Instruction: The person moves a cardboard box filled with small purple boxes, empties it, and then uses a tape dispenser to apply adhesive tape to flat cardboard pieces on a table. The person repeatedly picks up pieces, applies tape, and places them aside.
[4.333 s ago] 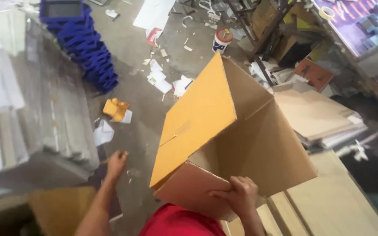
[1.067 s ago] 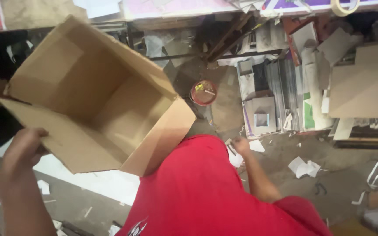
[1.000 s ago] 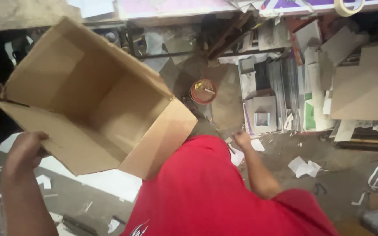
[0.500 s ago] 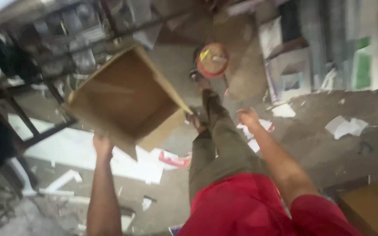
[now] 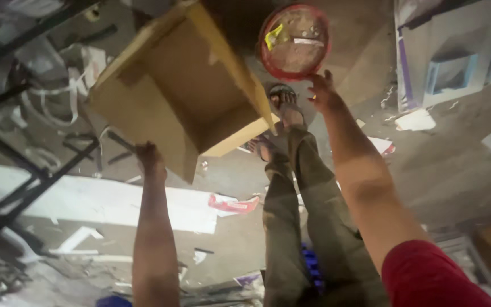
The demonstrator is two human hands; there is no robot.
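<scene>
Your left hand [image 5: 150, 159] grips the open brown cardboard box [image 5: 180, 85] by its lower edge, tilted above the littered floor [image 5: 450, 165]. Your right hand [image 5: 322, 91], fingers spread, touches the round red container [image 5: 294, 41] just beside the box.

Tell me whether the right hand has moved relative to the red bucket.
Yes. The right hand has stretched forward from beside the leg and now reaches the rim of the red bucket on the floor.
</scene>
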